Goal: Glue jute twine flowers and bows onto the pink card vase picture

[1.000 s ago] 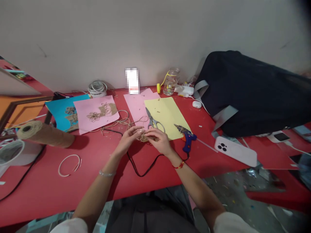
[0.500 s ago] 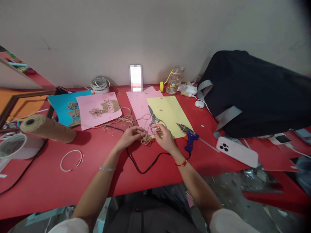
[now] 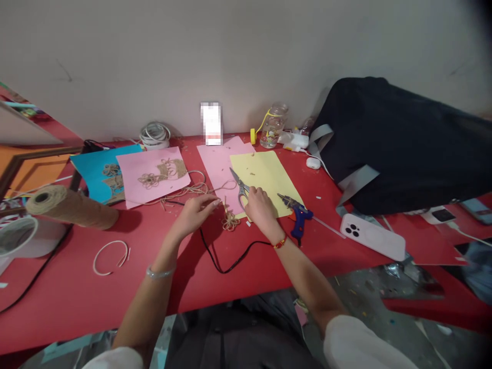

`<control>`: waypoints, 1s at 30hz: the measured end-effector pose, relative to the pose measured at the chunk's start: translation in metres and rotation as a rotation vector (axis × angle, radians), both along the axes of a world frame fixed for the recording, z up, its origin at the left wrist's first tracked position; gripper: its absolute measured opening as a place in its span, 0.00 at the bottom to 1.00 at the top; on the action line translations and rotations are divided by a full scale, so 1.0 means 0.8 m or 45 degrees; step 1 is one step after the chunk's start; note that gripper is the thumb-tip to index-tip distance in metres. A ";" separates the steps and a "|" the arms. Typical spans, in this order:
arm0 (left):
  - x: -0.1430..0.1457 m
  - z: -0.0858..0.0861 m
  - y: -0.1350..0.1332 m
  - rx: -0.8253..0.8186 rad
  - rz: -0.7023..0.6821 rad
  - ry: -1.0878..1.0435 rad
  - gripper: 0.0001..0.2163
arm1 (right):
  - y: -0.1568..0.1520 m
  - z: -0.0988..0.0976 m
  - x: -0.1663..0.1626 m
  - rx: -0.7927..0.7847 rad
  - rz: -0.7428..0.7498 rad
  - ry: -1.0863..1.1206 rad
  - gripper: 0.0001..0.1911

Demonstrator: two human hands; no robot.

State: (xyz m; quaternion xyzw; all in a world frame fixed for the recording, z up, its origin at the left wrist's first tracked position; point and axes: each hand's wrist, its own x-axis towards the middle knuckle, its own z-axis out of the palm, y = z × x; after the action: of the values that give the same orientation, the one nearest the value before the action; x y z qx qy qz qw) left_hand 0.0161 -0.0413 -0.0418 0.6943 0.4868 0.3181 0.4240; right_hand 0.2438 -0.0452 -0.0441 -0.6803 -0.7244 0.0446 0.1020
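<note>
Your right hand (image 3: 261,207) has shifted onto the scissors (image 3: 241,187), leaving your left hand (image 3: 194,212) alone beside the looped twine (image 3: 230,222); I cannot tell either grip.

Scissors (image 3: 241,185) left of glue gun (image 3: 301,219), jar (image 3: 272,132) behind

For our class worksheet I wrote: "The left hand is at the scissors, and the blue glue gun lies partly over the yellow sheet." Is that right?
Not quite: the hand is wrong. The head view shows the right hand at the scissors, and the blue glue gun lies partly over the yellow sheet.
</note>
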 end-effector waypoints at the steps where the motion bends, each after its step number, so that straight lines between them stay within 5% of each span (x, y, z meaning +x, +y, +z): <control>1: -0.006 0.007 0.003 0.056 0.033 0.059 0.16 | 0.002 0.005 -0.003 -0.022 -0.029 0.006 0.12; 6: -0.028 0.047 0.036 0.280 0.164 0.357 0.12 | 0.011 0.021 0.005 -0.053 -0.207 0.136 0.12; 9: -0.017 0.051 0.064 0.324 0.075 0.422 0.10 | 0.020 0.014 0.024 0.030 -0.278 0.370 0.10; 13: 0.008 0.016 0.092 0.364 -0.041 0.568 0.11 | 0.028 0.001 0.039 0.028 -0.268 1.056 0.17; 18: 0.004 -0.026 0.109 0.383 -0.078 0.498 0.14 | 0.018 0.016 0.020 -0.326 -0.037 1.838 0.32; 25: -0.025 -0.006 0.112 0.349 -0.068 0.584 0.13 | 0.009 0.042 0.019 -0.790 0.073 2.034 0.45; 30: -0.049 -0.005 0.083 0.106 -0.110 0.701 0.09 | 0.009 0.038 0.024 -0.683 0.005 2.011 0.42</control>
State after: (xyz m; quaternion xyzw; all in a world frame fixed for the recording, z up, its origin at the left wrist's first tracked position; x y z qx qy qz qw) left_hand -0.0235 0.0252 -0.0456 0.7915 0.5401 0.1188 0.2601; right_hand 0.2632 -0.0378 -0.0135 -0.4488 -0.4059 0.6797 0.4145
